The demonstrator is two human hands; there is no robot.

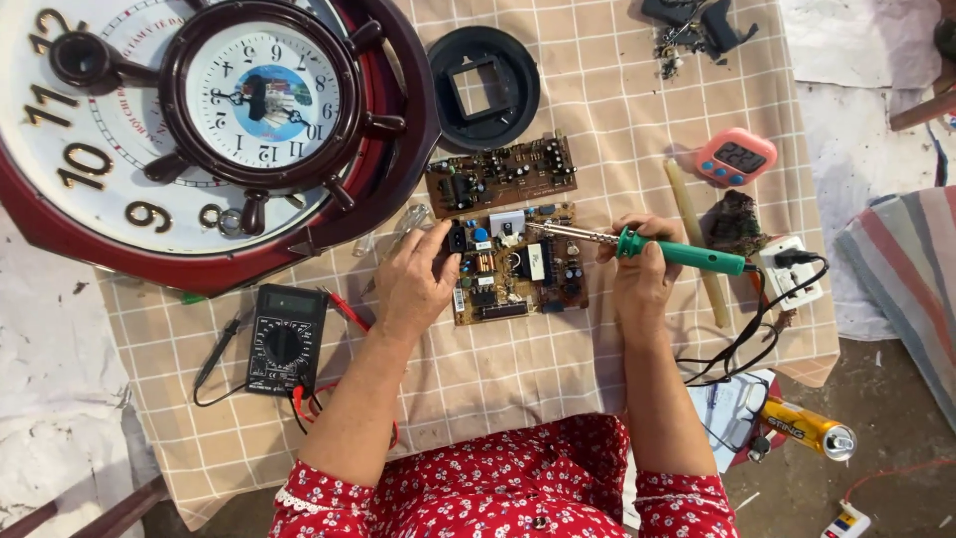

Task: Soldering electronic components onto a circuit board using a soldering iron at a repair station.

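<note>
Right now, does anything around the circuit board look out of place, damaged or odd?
The small ship-wheel clock lies on top of the big wall clock, upside down from this view. Broken black parts lie scattered at the cloth's top edge. A yellow can lies on its side on the floor.

You work in bright, even daylight; nothing on the checked cloth (597, 110) sits in gloom. Shadows are soft and short: your left hand (416, 281) throws only a faint dark edge onto the cloth beside the circuit board (518, 264), and the soldering iron (637, 243) casts almost none. The white face of the large wall clock (60, 209) is the brightest patch, close to washed out, with mild glare on its glossy red rim. Focus is sharp across the middle. Toward the corners the wide lens bends the view slightly and detail softens, and the pale ground at the left looks flat.
</note>
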